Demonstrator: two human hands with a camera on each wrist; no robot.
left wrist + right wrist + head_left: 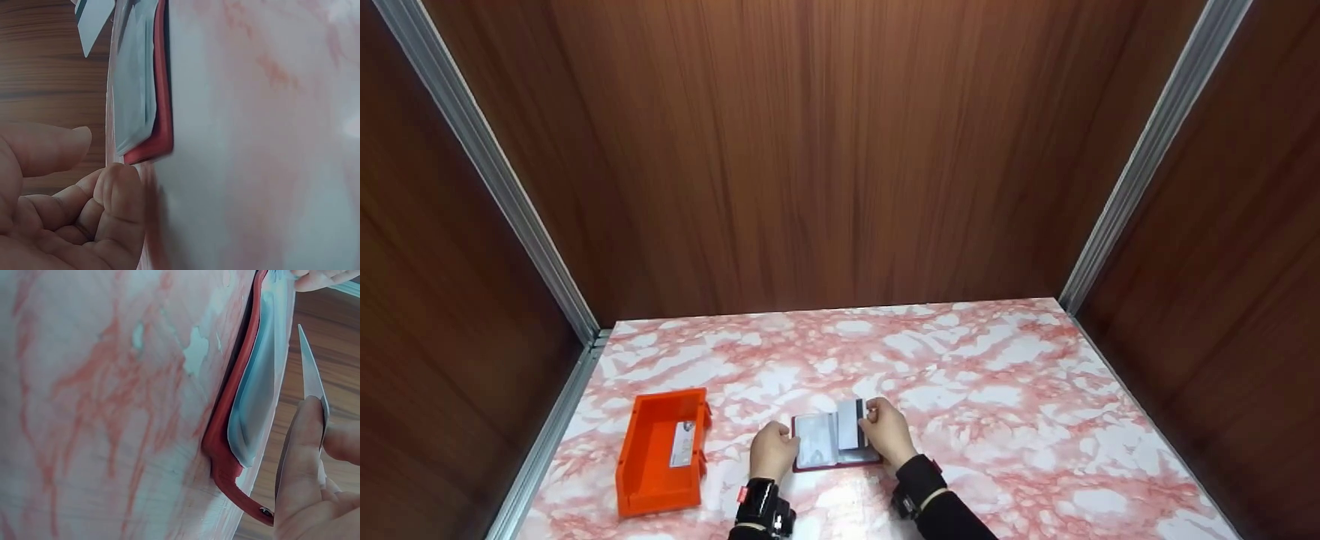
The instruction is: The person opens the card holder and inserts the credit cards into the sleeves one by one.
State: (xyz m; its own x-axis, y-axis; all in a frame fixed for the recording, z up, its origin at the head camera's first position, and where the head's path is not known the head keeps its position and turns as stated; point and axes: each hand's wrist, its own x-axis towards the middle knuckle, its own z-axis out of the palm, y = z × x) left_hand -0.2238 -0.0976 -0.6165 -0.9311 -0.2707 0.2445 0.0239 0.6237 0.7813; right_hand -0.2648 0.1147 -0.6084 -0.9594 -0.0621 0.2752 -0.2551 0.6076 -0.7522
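A red card holder with clear plastic sleeves lies opened out on the table. My right hand pinches a pale card with a dark stripe above the holder's right half. In the right wrist view, that card is between thumb and fingers, raised clear of the sleeves. Beside the holder's left edge is my left hand. The left wrist view shows its thumb apart from the bent fingers, with nothing between them; the fingertips are close to the red cover's corner, contact unclear.
An orange open-front bin with a white label inside stands to the left on the pink-and-white marbled table. Brown wood-grain panels with metal corner posts enclose the table at the back and sides.
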